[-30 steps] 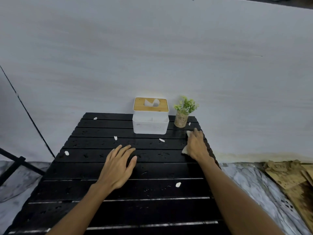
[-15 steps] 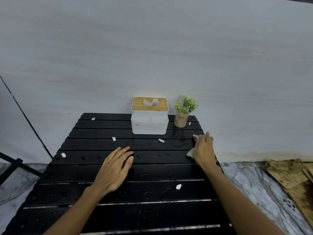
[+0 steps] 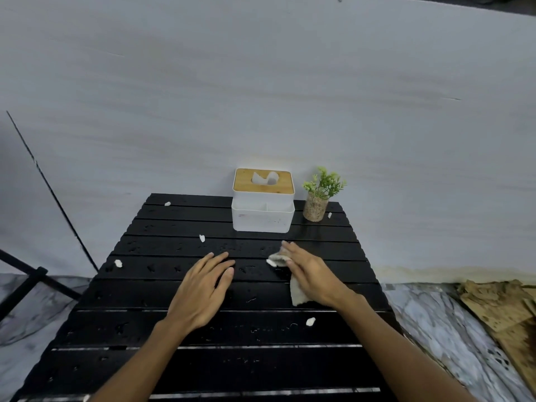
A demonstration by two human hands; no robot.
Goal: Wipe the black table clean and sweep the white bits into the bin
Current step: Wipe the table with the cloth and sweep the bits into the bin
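The black slatted table fills the lower half of the head view, wet with small drops. My right hand presses a crumpled whitish cloth flat on the table's middle, a little right of centre. My left hand rests palm down beside it, fingers spread, holding nothing. Several white bits lie scattered: one near the front right, one at the left edge, one in the middle, others at the back. No bin is in view.
A white tissue box with a wooden lid and a small potted plant stand at the table's back edge against the grey wall. Marble floor and brown cardboard lie to the right. A black frame stands at left.
My right hand has slid the cloth from the table's right edge leftward to the middle. The white bit that lay in front of the tissue box now sits against the cloth. My left hand stays put.
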